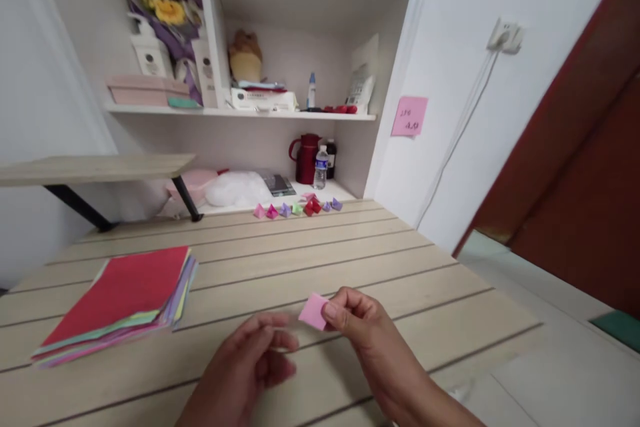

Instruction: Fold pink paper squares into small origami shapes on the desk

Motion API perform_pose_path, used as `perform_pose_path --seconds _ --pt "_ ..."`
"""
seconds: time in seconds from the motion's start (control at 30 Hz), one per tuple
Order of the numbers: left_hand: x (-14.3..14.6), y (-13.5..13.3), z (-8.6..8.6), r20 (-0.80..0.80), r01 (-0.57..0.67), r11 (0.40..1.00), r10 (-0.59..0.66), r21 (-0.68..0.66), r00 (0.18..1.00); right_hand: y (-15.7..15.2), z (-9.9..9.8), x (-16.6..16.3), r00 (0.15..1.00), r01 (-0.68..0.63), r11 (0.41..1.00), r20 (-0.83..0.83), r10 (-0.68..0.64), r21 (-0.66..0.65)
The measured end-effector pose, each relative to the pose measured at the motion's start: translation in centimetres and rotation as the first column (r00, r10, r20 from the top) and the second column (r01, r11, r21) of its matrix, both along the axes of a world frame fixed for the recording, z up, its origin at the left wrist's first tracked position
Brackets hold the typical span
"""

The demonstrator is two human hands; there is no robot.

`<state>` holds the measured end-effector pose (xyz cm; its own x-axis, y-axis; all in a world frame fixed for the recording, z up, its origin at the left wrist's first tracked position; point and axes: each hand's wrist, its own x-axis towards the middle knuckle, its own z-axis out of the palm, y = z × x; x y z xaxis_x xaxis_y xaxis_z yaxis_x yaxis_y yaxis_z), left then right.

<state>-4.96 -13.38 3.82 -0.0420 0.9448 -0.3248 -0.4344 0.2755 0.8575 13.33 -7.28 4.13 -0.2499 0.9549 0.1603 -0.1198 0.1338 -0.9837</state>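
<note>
A small square of folded pink paper (313,311) is pinched at its right corner between the thumb and fingers of my right hand (363,320), just above the tabletop. To the left of the paper, apart from it, my left hand (255,353) is loosely curled and slightly blurred. Its fingers are apart and nothing shows in them. A stack of coloured paper sheets (125,287), red on top, lies on the table's left side. Along the back edge stand several small folded paper pieces (285,210) in pink, purple, green and red.
The slatted wooden table (240,260) ends at the right above a tiled floor. A raised wooden stand (100,167) occupies the back left. Behind are white shelves (250,113) with a red jug (306,159) and a water bottle (321,168). A pink note (409,116) hangs on the wall.
</note>
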Motion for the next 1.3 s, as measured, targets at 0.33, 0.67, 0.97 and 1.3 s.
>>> perform_pose_path --seconds 0.33,0.67,0.97,1.3 --pt "-0.9 11.3 -0.4 0.261 -0.135 0.986 0.106 0.099 0.960 9.5 0.6 -3.4 0.792 -0.140 0.046 0.140 -0.594 0.989" --pt "-1.5 11.4 -1.9 0.083 0.155 0.987 -0.158 0.039 0.984 10.1 -1.3 -3.9 0.851 -0.233 0.077 0.241 -0.466 0.970" --pt "-1.2 10.7 -1.7 0.205 -0.187 0.982 0.189 -0.026 0.960 10.2 -2.5 -3.6 0.967 -0.109 0.954 0.253 0.037 0.280" --pt "0.0 10.4 -2.0 0.281 -0.266 0.961 0.236 0.072 0.930 8.2 -1.5 -4.1 0.947 -0.276 0.959 0.190 0.259 0.065"
